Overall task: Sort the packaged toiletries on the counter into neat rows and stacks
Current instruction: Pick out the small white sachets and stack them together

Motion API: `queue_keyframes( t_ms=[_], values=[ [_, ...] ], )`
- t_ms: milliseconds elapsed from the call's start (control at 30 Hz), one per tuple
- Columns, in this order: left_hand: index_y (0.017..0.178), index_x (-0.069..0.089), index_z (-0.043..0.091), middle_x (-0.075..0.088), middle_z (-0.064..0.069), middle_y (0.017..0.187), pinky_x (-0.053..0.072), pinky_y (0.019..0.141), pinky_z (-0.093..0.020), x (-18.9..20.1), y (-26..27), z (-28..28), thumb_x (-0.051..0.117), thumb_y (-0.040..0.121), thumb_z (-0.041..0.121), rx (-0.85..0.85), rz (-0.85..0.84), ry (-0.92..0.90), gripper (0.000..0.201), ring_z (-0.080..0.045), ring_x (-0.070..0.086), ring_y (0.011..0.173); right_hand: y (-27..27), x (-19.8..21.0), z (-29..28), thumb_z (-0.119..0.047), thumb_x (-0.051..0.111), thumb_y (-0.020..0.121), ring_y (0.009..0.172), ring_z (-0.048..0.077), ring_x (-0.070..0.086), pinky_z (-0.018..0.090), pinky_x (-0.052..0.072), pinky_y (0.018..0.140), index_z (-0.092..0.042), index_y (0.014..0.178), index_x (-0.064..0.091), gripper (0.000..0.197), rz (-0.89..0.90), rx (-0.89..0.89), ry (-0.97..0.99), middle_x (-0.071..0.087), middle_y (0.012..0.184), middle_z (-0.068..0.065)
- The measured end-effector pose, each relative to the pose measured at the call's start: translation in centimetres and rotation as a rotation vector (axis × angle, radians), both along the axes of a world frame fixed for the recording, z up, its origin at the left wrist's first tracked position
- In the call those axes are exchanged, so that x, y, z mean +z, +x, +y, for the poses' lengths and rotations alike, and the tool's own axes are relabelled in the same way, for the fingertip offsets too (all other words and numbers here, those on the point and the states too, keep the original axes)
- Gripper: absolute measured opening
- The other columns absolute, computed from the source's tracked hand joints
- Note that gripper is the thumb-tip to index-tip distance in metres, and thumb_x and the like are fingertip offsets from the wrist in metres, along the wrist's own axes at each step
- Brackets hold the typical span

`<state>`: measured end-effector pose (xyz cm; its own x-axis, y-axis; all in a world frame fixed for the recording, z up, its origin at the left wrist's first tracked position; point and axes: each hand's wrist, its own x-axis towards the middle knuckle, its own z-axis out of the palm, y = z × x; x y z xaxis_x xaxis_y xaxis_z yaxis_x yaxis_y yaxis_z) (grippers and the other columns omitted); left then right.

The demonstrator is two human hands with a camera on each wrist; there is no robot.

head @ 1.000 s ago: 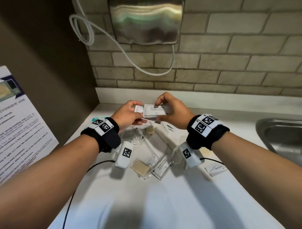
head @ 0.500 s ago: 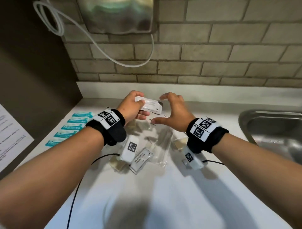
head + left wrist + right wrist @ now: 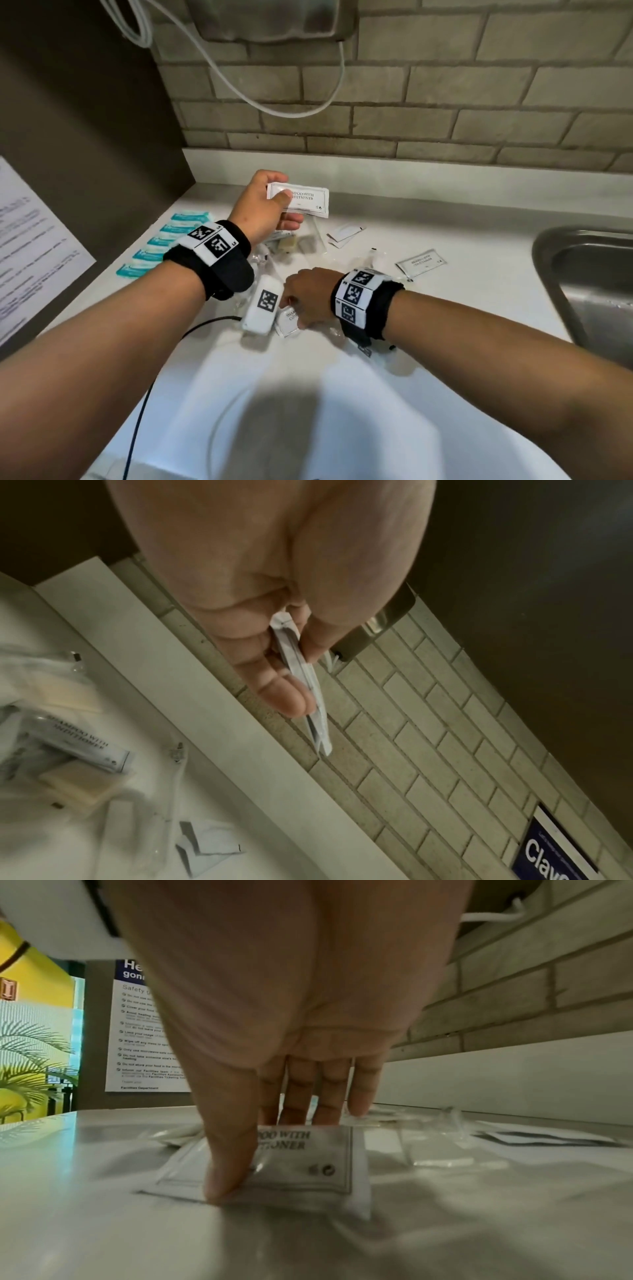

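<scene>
My left hand (image 3: 284, 205) is raised over the back of the counter (image 3: 445, 342). It grips a thin stack of white shampoo sachets (image 3: 303, 202) between thumb and fingers. The left wrist view shows that stack (image 3: 320, 737) edge-on in the left hand (image 3: 301, 674). My right hand (image 3: 294, 308) is down on the counter over another shampoo sachet (image 3: 287, 320). In the right wrist view the right hand (image 3: 267, 1150) has its thumb (image 3: 226, 1172) on the sachet (image 3: 308, 1172) and its fingertips at the far edge, pinching it.
A row of teal packets (image 3: 164, 245) lies at the left. Loose wrapped soaps (image 3: 287, 243), small white sachets (image 3: 344, 233) and one more shampoo sachet (image 3: 421, 263) are scattered mid-counter. A steel sink (image 3: 582, 274) is at the right, a poster (image 3: 30, 246) on the left wall.
My right hand has left the held stack and dropped to the counter onto a loose shampoo sachet. The left hand still holds the stack, now turned flat toward me.
</scene>
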<state>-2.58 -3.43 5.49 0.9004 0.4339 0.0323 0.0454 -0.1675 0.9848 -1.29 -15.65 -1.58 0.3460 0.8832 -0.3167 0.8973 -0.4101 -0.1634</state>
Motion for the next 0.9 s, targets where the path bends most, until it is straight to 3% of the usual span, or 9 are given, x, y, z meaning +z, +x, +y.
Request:
queue_keyframes(
  t_ms=[100,233,333,400,433,500,600,733,900],
  values=[
    [0.117,0.041,0.016,0.061,-0.015,0.106,0.059,0.061,-0.027,-0.3,0.2,-0.6,0.043,0.101,0.008,-0.002,0.004,-0.005,0.017,-0.018,0.067,0.063,0.8,0.3,-0.5,-0.014,0.067,0.081,0.091,0.018,0.052,0.029,0.043,0.075,-0.017,0.107,0.060,0.027,0.053,-0.024,0.048,0.054,0.100,-0.001],
    [0.116,0.041,0.014,0.060,-0.015,0.106,0.059,0.061,-0.027,-0.5,1.0,-1.5,0.042,0.101,0.006,0.003,-0.037,-0.017,0.017,-0.018,0.066,0.061,4.0,2.8,-3.6,-0.011,0.061,0.086,0.082,0.020,0.049,0.027,0.038,0.071,-0.015,0.088,0.060,0.005,0.071,-0.081,0.149,0.060,0.088,0.004],
    [0.114,0.042,0.016,0.060,-0.017,0.109,0.059,0.060,-0.028,-0.2,2.1,-2.3,0.042,0.101,0.006,-0.010,-0.053,-0.030,0.016,-0.020,0.065,0.062,8.5,4.9,-7.4,-0.012,0.058,0.087,0.081,0.022,0.049,0.027,0.035,0.071,-0.024,0.062,0.037,0.035,-0.072,-0.236,0.017,0.044,0.069,-0.004],
    [0.114,0.042,0.015,0.061,-0.016,0.105,0.059,0.058,-0.027,-0.1,2.9,-3.3,0.042,0.101,0.005,-0.039,-0.052,-0.042,0.017,-0.019,0.065,0.060,11.1,5.7,-9.9,-0.012,0.056,0.089,0.093,0.026,0.055,0.030,0.042,0.080,-0.019,0.069,0.048,0.023,-0.158,-0.327,-0.186,0.051,0.079,0.004],
    [0.114,0.042,0.015,0.062,-0.014,0.102,0.058,0.056,-0.026,-0.2,3.3,-3.9,0.042,0.101,0.005,-0.055,-0.049,-0.046,0.016,-0.019,0.064,0.059,12.0,5.7,-10.8,-0.011,0.057,0.089,0.098,0.026,0.056,0.030,0.043,0.085,-0.012,0.083,0.058,0.006,-0.185,-0.341,-0.295,0.057,0.092,0.008],
    [0.113,0.042,0.014,0.061,-0.014,0.099,0.058,0.054,-0.025,-0.2,4.3,-5.1,0.042,0.101,0.004,-0.093,-0.041,-0.042,0.016,-0.017,0.064,0.056,13.5,4.7,-12.0,-0.010,0.063,0.085,0.106,0.025,0.057,0.030,0.045,0.091,-0.007,0.118,0.061,0.033,-0.208,-0.380,-0.432,0.060,0.122,0.010],
    [0.113,0.041,0.014,0.060,-0.016,0.101,0.058,0.053,-0.026,-0.3,5.7,-7.0,0.042,0.101,0.004,-0.149,-0.019,-0.033,0.016,-0.017,0.064,0.056,13.9,2.0,-13.0,-0.010,0.070,0.079,0.117,0.025,0.058,0.026,0.044,0.089,-0.014,0.131,0.051,0.055,-0.125,-0.496,-0.338,0.057,0.133,0.005],
    [0.114,0.041,0.013,0.059,-0.012,0.098,0.058,0.054,-0.026,-0.4,7.1,-9.1,0.041,0.101,0.003,-0.214,-0.003,-0.051,0.017,-0.018,0.064,0.057,14.5,-1.1,-12.9,-0.027,0.083,0.069,0.111,0.021,0.062,0.024,0.048,0.092,-0.014,0.128,0.055,0.067,-0.124,-0.570,-0.260,0.062,0.123,-0.001],
    [0.115,0.042,0.013,0.059,-0.014,0.101,0.059,0.054,-0.027,-0.9,7.7,-9.5,0.043,0.100,0.004,-0.234,0.005,-0.073,0.017,-0.017,0.066,0.056,14.8,-1.1,-13.5,-0.041,0.085,0.060,0.100,0.022,0.057,0.031,0.052,0.086,-0.018,0.100,0.066,0.050,-0.218,-0.573,-0.264,0.061,0.110,0.001]
  ],
)
